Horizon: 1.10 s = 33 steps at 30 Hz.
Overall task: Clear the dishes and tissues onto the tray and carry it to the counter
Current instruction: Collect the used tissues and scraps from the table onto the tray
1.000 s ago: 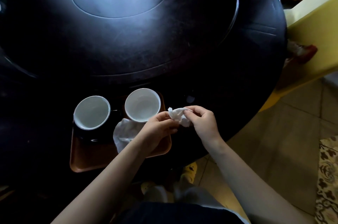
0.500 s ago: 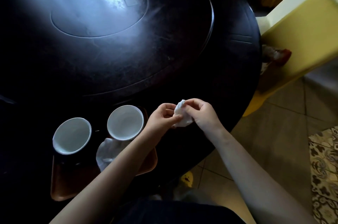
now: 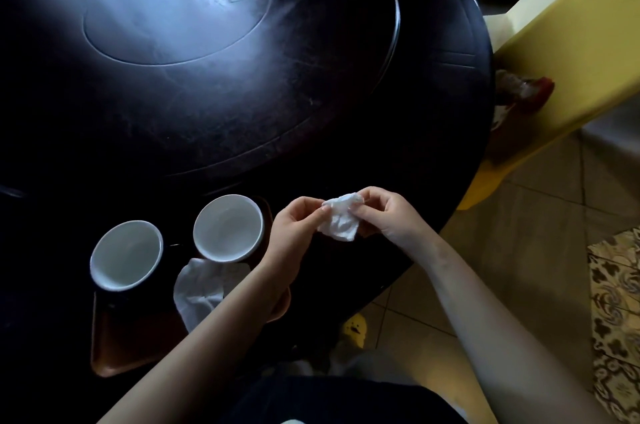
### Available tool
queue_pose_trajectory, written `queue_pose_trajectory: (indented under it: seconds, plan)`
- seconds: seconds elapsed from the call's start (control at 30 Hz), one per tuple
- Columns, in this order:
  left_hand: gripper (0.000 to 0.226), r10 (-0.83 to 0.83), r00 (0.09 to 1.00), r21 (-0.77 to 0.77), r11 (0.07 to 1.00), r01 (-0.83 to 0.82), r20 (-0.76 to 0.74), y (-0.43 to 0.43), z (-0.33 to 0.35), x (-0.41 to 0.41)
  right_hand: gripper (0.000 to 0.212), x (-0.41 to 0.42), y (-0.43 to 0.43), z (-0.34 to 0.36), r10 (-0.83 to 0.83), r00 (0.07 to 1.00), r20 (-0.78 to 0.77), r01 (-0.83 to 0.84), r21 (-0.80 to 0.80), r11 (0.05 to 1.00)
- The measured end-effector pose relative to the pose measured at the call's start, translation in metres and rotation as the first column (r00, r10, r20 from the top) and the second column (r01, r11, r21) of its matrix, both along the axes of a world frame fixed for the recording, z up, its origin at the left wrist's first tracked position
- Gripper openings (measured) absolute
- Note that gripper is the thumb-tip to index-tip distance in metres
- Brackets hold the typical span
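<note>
A small crumpled white tissue hangs between my two hands above the table's near edge. My left hand pinches its left corner and my right hand pinches its right side. To the left lies a brown tray at the table's front. On the tray stand two dark cups with white insides: one at the left and one at the right. A second white tissue lies on the tray in front of the right cup, partly hidden by my left forearm.
The round dark table has a raised turntable with window glare at its middle. A yellow chair stands close at the right with a reddish item on its seat. Tiled floor and a patterned rug lie at the right.
The tissue between my hands has been pulled wider and now hangs spread instead of bunched. The view has shifted a little; the cups and tray have stayed in place.
</note>
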<state>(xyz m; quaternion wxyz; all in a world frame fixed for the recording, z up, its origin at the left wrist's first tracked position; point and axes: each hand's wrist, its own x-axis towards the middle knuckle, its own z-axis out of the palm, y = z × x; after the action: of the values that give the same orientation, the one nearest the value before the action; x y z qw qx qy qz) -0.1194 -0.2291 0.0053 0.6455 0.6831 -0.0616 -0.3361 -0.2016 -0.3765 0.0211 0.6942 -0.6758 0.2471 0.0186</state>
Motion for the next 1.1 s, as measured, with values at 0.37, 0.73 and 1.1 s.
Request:
queue_pose_trajectory:
  seconds: [0.37, 0.73, 1.1]
  plan:
    - [0.013, -0.017, 0.994, 0.302, 0.953, -0.017, 0.109, 0.000, -0.030, -0.014, 0.014, -0.002, -0.006, -0.033, 0.104, 0.988, -0.116, -0.112, -0.064, 0.992]
    - [0.027, 0.090, 0.874, 0.405, 0.860, -0.310, 0.477, -0.009, -0.056, -0.020, 0.021, 0.075, -0.037, -0.060, -0.061, 0.998, -0.028, 0.038, -0.515, 0.856]
    - [0.060, -0.619, 0.626, 0.861, 0.475, -0.181, 0.474, 0.009, -0.121, -0.077, 0.030, 0.077, -0.022, -0.112, 0.438, 0.898, 0.042, -0.154, -0.903, 0.402]
